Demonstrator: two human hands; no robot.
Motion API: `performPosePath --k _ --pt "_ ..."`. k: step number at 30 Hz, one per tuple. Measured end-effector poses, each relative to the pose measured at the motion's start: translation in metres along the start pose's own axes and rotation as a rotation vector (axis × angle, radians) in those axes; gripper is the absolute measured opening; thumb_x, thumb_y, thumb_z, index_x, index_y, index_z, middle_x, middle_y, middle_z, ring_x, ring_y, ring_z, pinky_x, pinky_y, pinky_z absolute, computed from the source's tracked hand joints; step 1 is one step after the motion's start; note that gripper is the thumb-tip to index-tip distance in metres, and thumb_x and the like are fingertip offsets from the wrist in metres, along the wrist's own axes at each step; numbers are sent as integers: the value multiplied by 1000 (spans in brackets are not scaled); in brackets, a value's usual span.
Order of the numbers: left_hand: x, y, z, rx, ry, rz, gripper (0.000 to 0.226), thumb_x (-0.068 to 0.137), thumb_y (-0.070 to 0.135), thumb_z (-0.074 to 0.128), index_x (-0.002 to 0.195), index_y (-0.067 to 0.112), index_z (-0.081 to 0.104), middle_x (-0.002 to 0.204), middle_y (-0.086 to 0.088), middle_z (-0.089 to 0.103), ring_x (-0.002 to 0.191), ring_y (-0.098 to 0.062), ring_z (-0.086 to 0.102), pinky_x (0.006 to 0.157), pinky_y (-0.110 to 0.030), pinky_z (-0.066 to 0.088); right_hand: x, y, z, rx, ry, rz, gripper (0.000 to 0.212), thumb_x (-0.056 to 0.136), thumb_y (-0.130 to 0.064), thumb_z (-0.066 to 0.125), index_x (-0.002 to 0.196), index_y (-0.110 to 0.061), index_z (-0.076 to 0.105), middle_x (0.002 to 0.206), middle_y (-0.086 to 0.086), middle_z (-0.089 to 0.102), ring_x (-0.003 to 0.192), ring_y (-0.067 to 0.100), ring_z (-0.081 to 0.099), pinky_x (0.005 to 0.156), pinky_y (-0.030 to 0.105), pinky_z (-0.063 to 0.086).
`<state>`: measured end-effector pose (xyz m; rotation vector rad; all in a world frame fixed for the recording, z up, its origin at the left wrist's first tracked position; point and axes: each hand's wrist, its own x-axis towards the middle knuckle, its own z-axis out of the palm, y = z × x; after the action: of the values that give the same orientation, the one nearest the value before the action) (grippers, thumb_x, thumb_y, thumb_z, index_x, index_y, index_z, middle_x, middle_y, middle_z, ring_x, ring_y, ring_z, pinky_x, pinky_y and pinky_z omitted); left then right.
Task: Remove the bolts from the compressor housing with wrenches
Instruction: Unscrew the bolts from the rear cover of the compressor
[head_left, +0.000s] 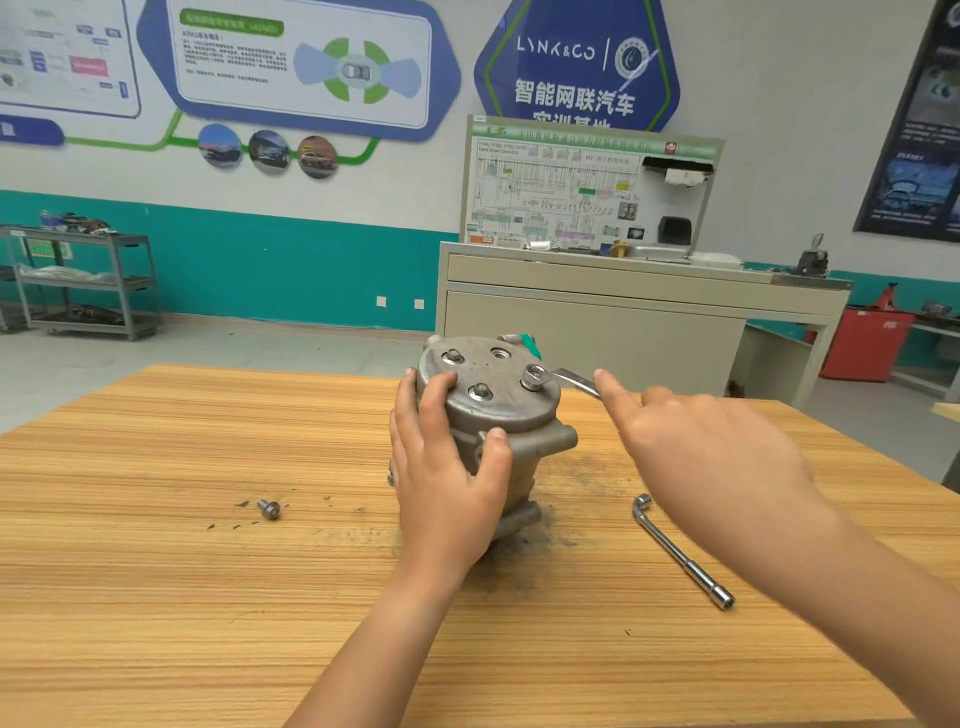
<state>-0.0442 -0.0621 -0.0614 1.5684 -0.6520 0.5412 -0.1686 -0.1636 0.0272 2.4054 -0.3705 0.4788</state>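
One ring wrench (569, 378) is touched by straight right fingers (615, 395); left fingers (439, 387) clasp the compressor housing (506, 410).

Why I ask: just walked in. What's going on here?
A person's left hand grips the compressor housing on the wooden table while the right hand, fingers straight, touches a ring wrench seated on one bolt. Two other bolts remain in the cover; one loose bolt and a socket wrench lie beside it.
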Motion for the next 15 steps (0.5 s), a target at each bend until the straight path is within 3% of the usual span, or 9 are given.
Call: performPosePath --k 4,6,8,10,12,15 --pt "0 1 3 21 5 18 71 72 54 36 135 20 39 153 -5 18 142 -17 15 108 -33 18 2 -12 -5 -33 -77 -35 70 86 -1 39 146 -7 3 105 1 56 86 21 63 33 27 19" --pt "-1 2 4 29 6 20 72 72 54 36 135 20 39 153 -5 18 141 -18 15 106 -31 17 8 -6 -5 7 -85 -2 70 86 -1 40 146 -10 5 85 -2 52 83 24 60 40 28 33" --pt "-2 2 5 30 6 13 71 72 55 36 135 21 39 153 -4 17 141 -18 16 106 -33 19 12 0 -5 3 -76 27 68 87 -2 39 146 -14 7 64 -2 34 75 26 55 52 33 46" --pt "-2 1 5 32 7 12 71 72 55 36 135 21 39 153 -4 17 141 -19 16 107 -35 19 12 6 -2 -3 -17 8 57 94 -12 35 146 -17 12 63 -2 35 72 26 55 46 31 38" --pt "-1 2 5 31 10 15 71 72 54 36 134 20 39 153 -5 18 141 -19 16 107 -35 19 11 12 2 56 60 -6 46 99 -35 25 143 -25 19 74 -3 53 79 24 60 43 28 25" --pt "-1 2 4 18 3 11 71 72 55 36 134 21 39 154 -3 17 142 -18 15 108 -36 19 10 20 8 102 91 -27 45 98 -43 14 143 -37 13 76 -4 48 78 21 60 49 27 30"
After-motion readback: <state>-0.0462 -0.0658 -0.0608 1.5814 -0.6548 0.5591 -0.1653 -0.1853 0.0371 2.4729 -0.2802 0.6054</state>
